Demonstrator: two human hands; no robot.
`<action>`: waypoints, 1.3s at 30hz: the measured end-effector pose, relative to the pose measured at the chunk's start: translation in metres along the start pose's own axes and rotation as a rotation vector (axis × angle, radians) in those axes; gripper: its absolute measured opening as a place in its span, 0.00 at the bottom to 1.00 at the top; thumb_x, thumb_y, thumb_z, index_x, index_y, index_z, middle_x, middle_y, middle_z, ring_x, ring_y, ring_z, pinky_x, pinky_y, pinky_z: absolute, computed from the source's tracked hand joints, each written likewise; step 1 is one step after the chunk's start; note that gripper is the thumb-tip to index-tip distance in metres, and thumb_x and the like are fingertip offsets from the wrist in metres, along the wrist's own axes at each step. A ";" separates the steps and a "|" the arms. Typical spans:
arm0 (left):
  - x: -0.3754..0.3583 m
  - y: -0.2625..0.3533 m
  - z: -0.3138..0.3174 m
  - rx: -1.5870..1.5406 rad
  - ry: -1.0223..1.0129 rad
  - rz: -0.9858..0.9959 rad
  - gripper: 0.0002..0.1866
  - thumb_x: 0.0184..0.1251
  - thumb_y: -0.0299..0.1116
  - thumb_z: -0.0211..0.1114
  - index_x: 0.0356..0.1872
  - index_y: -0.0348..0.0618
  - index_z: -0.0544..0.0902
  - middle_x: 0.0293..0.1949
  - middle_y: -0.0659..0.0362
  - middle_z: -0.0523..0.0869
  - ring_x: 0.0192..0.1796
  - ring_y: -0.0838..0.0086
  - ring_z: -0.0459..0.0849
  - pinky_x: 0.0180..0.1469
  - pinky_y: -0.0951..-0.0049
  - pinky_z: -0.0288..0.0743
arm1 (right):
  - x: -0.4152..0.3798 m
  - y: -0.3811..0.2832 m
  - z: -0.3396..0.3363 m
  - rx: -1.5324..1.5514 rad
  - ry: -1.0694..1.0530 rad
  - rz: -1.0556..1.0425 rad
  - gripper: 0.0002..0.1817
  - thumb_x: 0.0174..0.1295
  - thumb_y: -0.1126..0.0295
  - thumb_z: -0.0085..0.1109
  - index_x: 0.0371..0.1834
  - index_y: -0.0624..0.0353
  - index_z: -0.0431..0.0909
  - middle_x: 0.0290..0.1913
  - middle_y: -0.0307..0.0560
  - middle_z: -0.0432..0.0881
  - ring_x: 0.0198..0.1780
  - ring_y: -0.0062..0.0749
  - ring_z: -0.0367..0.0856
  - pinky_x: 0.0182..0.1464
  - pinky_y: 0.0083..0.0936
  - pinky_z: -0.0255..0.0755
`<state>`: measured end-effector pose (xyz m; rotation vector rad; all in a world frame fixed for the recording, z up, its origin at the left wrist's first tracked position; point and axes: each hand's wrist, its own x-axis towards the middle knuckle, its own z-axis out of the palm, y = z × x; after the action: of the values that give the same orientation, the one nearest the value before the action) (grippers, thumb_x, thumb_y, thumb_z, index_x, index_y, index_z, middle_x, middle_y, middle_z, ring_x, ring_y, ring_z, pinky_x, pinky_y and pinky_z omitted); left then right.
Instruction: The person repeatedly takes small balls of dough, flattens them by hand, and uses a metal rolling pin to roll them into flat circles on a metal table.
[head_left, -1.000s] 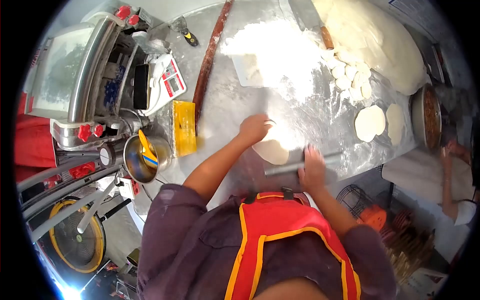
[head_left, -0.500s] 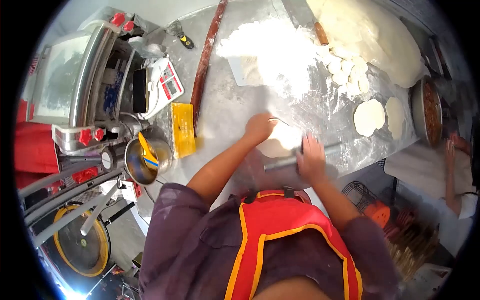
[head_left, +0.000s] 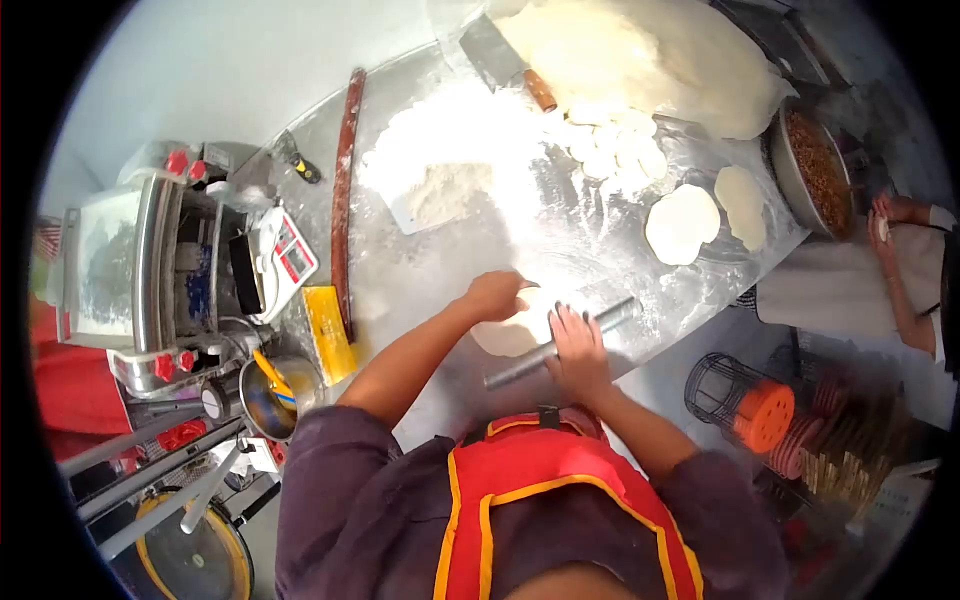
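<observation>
A thin, pale dough round (head_left: 505, 338) lies on the metal table close to my body. My left hand (head_left: 495, 296) is closed at its far edge, with the dough pinched under the fingers. Across the near right side of the round lies a metal rolling pin (head_left: 518, 370), tilted up to the right. My right hand (head_left: 580, 348) grips the middle of the pin, fingers reaching over it. Two flattened dough rounds (head_left: 682, 225) rest to the right, near a floury pile of small dough pieces (head_left: 615, 145).
A big dough mass (head_left: 650, 60) and a pan of filling (head_left: 815, 165) stand at the far right. Loose flour (head_left: 450, 195), a long wooden rod (head_left: 345, 200), a yellow scraper (head_left: 328, 335) and a scale (head_left: 290, 258) lie left. Another person's hands (head_left: 884, 225) show at right.
The view has shifted, so the tabletop items appear farther left. The rolling pin now slants more steeply, its right end farther from me. My left hand stays at the dough's edge.
</observation>
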<state>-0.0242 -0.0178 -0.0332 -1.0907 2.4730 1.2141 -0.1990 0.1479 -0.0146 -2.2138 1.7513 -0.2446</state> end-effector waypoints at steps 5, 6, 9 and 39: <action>0.115 0.055 -0.014 -0.606 0.257 0.280 0.20 0.66 0.42 0.66 0.53 0.39 0.82 0.46 0.51 0.85 0.47 0.60 0.82 0.50 0.64 0.74 | -0.024 0.004 0.002 0.104 -0.107 0.067 0.41 0.54 0.58 0.68 0.72 0.56 0.63 0.74 0.52 0.66 0.74 0.46 0.63 0.73 0.54 0.52; 0.141 0.063 -0.023 -0.910 0.326 0.247 0.17 0.67 0.38 0.68 0.49 0.35 0.81 0.43 0.56 0.85 0.43 0.69 0.82 0.44 0.72 0.76 | -0.023 0.005 0.005 0.124 -0.089 0.062 0.41 0.54 0.58 0.67 0.72 0.56 0.64 0.74 0.51 0.65 0.74 0.45 0.63 0.73 0.55 0.52; 0.216 0.050 -0.026 -0.386 1.376 -0.140 0.12 0.63 0.36 0.71 0.37 0.36 0.83 0.34 0.59 0.83 0.32 0.75 0.79 0.30 0.73 0.72 | -0.031 0.013 0.019 0.140 -0.030 0.028 0.39 0.57 0.56 0.66 0.72 0.55 0.64 0.73 0.48 0.66 0.73 0.45 0.65 0.72 0.56 0.54; 0.005 0.001 0.055 0.108 0.580 0.315 0.23 0.69 0.31 0.57 0.63 0.35 0.72 0.66 0.48 0.74 0.72 0.54 0.67 0.75 0.56 0.57 | -0.029 0.005 0.007 0.097 0.163 -0.047 0.37 0.54 0.57 0.67 0.67 0.58 0.68 0.66 0.50 0.74 0.66 0.43 0.72 0.70 0.50 0.61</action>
<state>-0.0366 0.0209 -0.0700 -1.1875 3.2060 0.9042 -0.2085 0.1759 -0.0210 -2.2218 1.7292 -0.5230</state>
